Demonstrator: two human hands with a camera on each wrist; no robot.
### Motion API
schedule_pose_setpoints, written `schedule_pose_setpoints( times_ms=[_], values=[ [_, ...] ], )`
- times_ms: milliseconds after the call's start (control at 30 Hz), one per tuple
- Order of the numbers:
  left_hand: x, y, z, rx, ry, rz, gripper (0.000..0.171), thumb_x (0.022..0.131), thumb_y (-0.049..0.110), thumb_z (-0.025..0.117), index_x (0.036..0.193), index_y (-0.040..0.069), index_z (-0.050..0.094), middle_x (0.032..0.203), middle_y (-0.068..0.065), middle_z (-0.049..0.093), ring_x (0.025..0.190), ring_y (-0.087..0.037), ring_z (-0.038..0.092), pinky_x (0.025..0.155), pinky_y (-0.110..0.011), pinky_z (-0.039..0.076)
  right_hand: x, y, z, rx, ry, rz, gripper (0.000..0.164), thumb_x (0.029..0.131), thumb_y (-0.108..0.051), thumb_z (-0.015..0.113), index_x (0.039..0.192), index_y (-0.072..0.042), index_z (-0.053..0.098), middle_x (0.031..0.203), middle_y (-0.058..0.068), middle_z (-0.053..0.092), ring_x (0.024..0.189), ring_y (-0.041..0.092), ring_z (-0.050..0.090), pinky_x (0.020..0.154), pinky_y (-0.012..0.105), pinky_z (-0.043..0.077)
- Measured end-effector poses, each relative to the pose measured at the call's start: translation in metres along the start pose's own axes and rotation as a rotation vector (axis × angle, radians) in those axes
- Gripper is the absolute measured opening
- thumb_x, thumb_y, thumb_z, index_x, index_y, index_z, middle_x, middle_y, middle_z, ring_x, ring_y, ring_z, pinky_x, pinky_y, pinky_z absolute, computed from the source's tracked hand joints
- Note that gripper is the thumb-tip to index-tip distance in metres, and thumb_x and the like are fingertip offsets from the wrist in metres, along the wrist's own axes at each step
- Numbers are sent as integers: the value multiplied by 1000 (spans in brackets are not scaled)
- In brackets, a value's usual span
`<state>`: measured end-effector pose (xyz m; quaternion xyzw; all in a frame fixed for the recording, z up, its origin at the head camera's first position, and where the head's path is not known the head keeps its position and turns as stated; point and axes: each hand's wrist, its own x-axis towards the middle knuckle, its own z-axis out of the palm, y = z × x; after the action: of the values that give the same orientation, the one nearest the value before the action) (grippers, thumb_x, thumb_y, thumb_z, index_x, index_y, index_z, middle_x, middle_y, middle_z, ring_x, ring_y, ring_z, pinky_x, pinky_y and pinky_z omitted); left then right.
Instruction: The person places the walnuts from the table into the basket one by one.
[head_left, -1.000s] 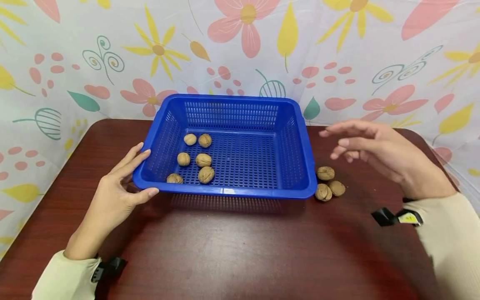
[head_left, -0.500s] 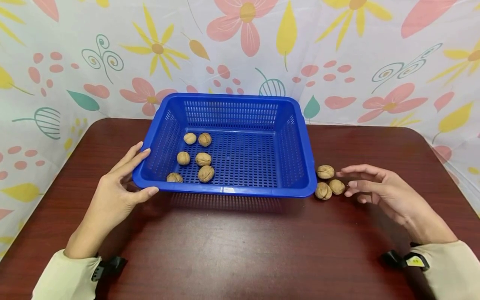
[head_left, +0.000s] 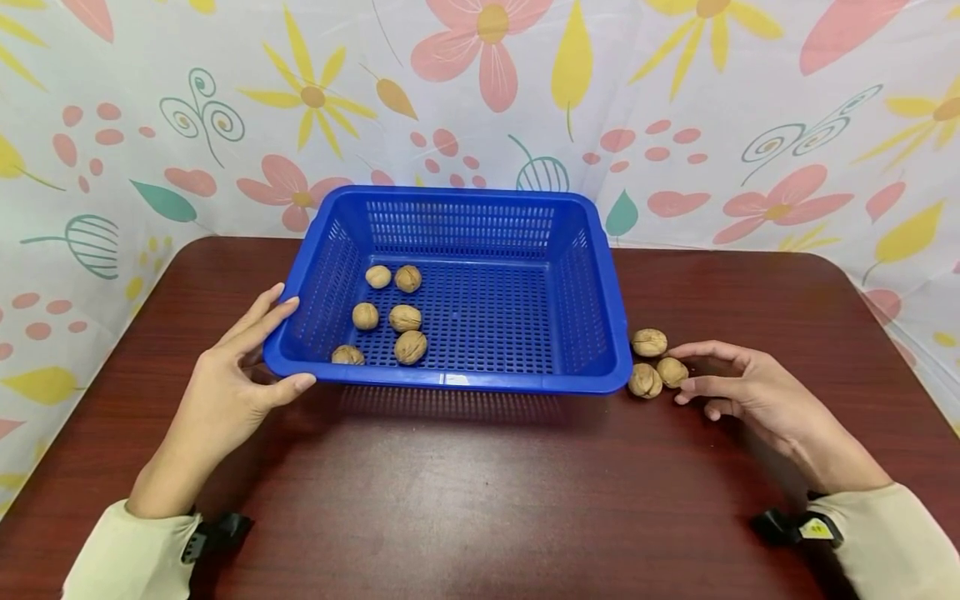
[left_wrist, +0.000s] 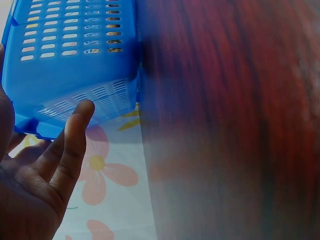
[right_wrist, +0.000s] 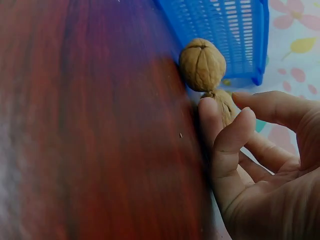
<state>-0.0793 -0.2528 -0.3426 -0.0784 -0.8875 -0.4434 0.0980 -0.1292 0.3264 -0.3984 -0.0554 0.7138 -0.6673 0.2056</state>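
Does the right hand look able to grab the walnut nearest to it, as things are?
Very likely yes: the right hand is right beside the nearest walnut, and nothing lies on top. Two more walnuts crowd only the side towards the blue plastic basket.

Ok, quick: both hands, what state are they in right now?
Left hand: holding the blue basket at its near left corner.
Right hand: at the rightmost walnut; cannot tell whether it grips it.

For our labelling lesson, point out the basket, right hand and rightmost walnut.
Blue plastic basket point(head_left: 495, 381), head view: front rim.
Right hand point(head_left: 768, 402), head view: hand's middle.
Rightmost walnut point(head_left: 672, 372), head view: shell's middle.
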Motion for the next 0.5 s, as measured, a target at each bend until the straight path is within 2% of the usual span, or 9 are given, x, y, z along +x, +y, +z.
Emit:
schedule_pose_setpoints(
  times_ms=[133, 200, 500],
  values=[
    [0, 1, 0, 7, -1, -1, 83, 83, 1, 87, 156, 13, 51, 171, -6, 35, 127, -27, 61, 79, -4, 50, 1, -1, 3, -63, 5, -2, 38, 96, 8, 65, 126, -15, 72, 88, 3, 78, 79, 12, 74, 55, 25, 53],
    [0, 1, 0, 8, 0, 0, 83, 83, 1, 87, 156, 13, 51, 171, -7, 35, 127, -35, 60, 79, -4, 50, 1, -1, 4, -91, 11, -5, 38, 96, 8, 66, 126, -15, 72, 86, 3, 77, 78, 12, 73, 54, 26, 52],
    [1, 3, 0, 3, -1, 3, 83, 83, 0, 87, 156, 13, 51, 171, -7, 35, 128, -37, 60, 79, -4, 50, 1, 1, 7, -188, 44, -10, 37, 97, 5, 65, 124, -18, 73, 82, 1, 75, 77, 11, 71, 52, 28, 50]
  ],
)
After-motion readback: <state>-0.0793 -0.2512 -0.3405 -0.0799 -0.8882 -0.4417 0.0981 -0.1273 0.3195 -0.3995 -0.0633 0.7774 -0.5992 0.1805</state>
